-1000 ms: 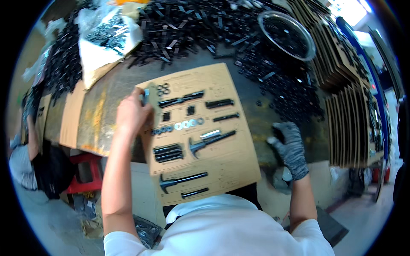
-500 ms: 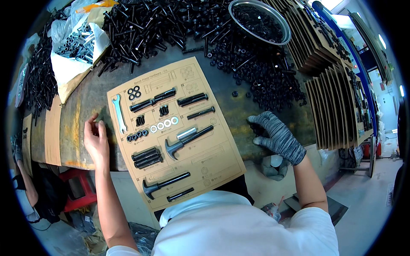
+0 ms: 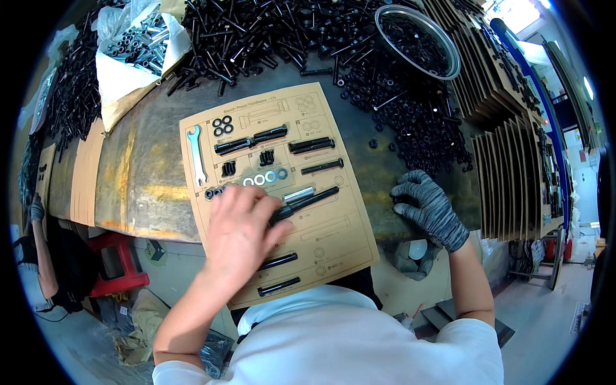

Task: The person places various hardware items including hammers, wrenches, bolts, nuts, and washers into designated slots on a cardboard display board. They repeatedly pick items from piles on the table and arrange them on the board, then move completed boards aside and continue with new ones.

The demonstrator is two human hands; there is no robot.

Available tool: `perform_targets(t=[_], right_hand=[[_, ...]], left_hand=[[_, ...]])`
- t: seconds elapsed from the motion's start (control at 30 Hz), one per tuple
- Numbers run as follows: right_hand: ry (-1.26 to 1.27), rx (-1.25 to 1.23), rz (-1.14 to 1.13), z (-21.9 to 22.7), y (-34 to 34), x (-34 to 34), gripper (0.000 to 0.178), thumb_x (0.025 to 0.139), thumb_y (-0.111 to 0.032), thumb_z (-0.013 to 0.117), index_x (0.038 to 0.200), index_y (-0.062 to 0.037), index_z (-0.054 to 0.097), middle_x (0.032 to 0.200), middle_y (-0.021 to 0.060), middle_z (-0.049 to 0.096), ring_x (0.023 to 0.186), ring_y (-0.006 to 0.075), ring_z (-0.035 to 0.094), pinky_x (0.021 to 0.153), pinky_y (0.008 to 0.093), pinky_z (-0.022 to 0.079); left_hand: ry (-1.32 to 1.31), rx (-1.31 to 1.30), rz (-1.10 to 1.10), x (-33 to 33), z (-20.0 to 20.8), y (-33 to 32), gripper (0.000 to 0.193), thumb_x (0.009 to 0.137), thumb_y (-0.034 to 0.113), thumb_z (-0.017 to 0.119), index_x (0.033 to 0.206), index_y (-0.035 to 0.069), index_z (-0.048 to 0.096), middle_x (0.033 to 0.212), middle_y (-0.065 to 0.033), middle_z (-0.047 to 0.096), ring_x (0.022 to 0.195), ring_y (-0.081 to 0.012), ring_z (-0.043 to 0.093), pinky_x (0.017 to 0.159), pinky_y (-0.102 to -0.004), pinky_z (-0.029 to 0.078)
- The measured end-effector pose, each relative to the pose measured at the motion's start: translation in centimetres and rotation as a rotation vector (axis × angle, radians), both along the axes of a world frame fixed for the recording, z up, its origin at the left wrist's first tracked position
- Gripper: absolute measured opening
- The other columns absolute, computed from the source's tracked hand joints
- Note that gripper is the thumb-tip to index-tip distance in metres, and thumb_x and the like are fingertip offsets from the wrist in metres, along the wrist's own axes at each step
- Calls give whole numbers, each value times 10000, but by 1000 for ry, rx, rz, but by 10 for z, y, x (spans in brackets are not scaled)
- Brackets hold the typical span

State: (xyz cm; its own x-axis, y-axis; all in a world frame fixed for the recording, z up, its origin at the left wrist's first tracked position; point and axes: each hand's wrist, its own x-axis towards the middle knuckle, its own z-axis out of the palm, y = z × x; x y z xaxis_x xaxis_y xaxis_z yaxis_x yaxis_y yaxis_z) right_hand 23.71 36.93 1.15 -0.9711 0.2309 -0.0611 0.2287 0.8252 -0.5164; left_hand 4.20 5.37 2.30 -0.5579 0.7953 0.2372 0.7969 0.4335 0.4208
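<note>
A brown cardboard hardware sheet (image 3: 327, 231) with printed outlines lies tilted at the table's front edge, overhanging toward me. On it sit a wrench (image 3: 196, 156), black bolts (image 3: 312, 145), silver washers (image 3: 260, 179), small black rings (image 3: 222, 126) and a silver sleeve (image 3: 299, 195). My bare left hand (image 3: 240, 234) is over the sheet's left middle, fingers bent but apart, hiding the nuts' row and nearby bolts. To the right of the sheet, my gloved right hand (image 3: 428, 212) rests by the table, its fingers curled around something dark that I cannot make out.
Black bolts (image 3: 244, 32) are heaped along the back, with black nuts (image 3: 417, 138) at the right. A white sack (image 3: 125, 77) holds silver hardware. A round clear-rimmed container (image 3: 457, 64) and stacked cardboard sheets (image 3: 510, 173) stand right. Another person's gloved hand (image 3: 37, 209) shows far left.
My left hand has moved right from beside the sheet to over its middle. My right hand stays near the sheet's right side, fingers still curled. The view has shifted slightly.
</note>
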Motion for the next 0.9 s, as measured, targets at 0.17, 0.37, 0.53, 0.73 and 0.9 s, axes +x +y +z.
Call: perform_targets(t=[0.17,0.37,0.53,0.73,0.9], right_hand=[[-18,-84,-104,0,-6,-1,246,769,-39,766,1006,-31,704,1066,132,618,1011,284,639,933,367,538],[99,4,43,9,8,-34,229,776,-59,743,998,-75,693,1011,116,621,984,275,647,888,351,555],[309,-119,234,18,0,-151,230,806,-102,757,1024,-100,684,1013,76,630,979,271,644,875,367,569],[106,136,558,-22,19,-270,321,817,-67,771,1124,-55,681,1112,59,647,1004,197,659,911,326,570],[17,-101,504,-24,22,-277,429,811,-51,779,1223,-50,659,1139,79,662,1119,226,652,1006,346,544]], left_hand=[[-19,-66,-48,0,-16,3,250,760,126,807,988,83,713,1010,-51,621,1017,-268,549,899,-390,414],[1,-57,-80,-7,-18,0,253,754,130,799,986,92,707,998,-47,624,997,-261,557,876,-392,411],[-27,-87,-60,-6,-19,1,259,744,119,801,979,94,696,988,-54,622,979,-265,560,871,-392,408],[-48,-81,-60,-3,-16,6,254,749,103,795,979,84,692,977,-66,618,982,-275,558,886,-395,410],[-91,-87,-55,-6,-14,4,255,761,110,796,993,79,697,992,-65,623,1008,-275,561,897,-399,415]])
